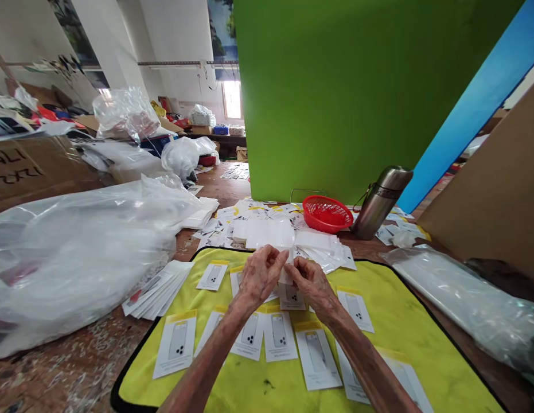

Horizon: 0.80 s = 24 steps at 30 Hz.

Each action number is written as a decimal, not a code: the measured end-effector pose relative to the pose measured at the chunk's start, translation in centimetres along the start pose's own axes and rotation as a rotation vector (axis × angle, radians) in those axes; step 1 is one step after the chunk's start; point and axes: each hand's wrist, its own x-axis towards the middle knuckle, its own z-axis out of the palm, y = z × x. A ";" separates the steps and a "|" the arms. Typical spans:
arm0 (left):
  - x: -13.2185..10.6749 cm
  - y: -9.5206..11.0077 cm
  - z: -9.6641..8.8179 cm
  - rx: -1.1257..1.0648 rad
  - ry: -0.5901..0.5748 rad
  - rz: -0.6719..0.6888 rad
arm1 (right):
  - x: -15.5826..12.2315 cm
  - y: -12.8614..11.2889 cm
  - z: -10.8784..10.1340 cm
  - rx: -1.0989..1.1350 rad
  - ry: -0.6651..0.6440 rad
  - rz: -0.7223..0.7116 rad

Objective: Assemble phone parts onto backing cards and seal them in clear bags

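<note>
Head view. The left hand (pixel 260 275) and the right hand (pixel 312 282) meet at the centre of a yellow mat (pixel 400 321) and together pinch 1 small clear packet (pixel 287 269) between thumbs and fingertips; both grips are closed on it. The packet is thin, white to transparent, held roughly upright just above the mat, and partly hidden by the fingers, so its print cannot be read.

On the mat, from 4 o'clock round to 9 o'clock of the hands, lie flat white packaged cards (pixel 175 343) with yellow top bands, each showing a phone-case outline with camera dots; they lie in loose rows, some overlapping.

At 12 o'clock, beyond the mat's black edge, a heap of loose white sleeves (pixel 267 229) covers the wooden table (pixel 55 373). At 1 o'clock stands a red mesh basket (pixel 327 213), and just beside it, further right, a steel flask (pixel 381 201) leaning to the right. At 9 o'clock a fanned stack of cards (pixel 157 292) rests against a large clear plastic bag (pixel 77 252). At 3 o'clock lies a second clear bag (pixel 460 298), with a brown cardboard sheet (pixel 494 189) behind it. A green panel (pixel 335 92) closes the background.
</note>
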 end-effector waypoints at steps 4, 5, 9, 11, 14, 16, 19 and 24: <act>0.3 -0.7 0.6 -0.317 -0.130 -0.078 | -0.4 -0.7 0.5 -0.159 0.019 -0.103; 0.3 -0.9 0.7 -0.374 -0.145 -0.092 | -0.4 -0.9 0.5 -0.184 0.025 -0.117; 0.2 -0.8 0.3 -0.570 -0.236 -0.142 | -0.5 -0.8 0.4 -0.153 -0.002 -0.110; 0.2 -0.5 -0.2 -0.625 -0.263 -0.159 | -0.5 -0.8 0.2 -0.073 -0.054 -0.087; 0.2 -0.2 -0.9 -0.632 -0.278 -0.163 | -0.4 -1.0 -0.2 0.042 -0.131 -0.046; 0.2 -0.2 -1.2 -0.593 -0.289 -0.147 | -0.4 -1.3 -0.3 0.060 -0.149 -0.032; 0.1 -0.2 -1.1 -0.436 -0.296 -0.113 | -0.5 -1.5 -0.1 -0.060 -0.075 -0.052; -0.3 0.1 -0.8 0.068 -0.136 -0.020 | -0.8 -1.3 0.3 -0.298 0.033 -0.159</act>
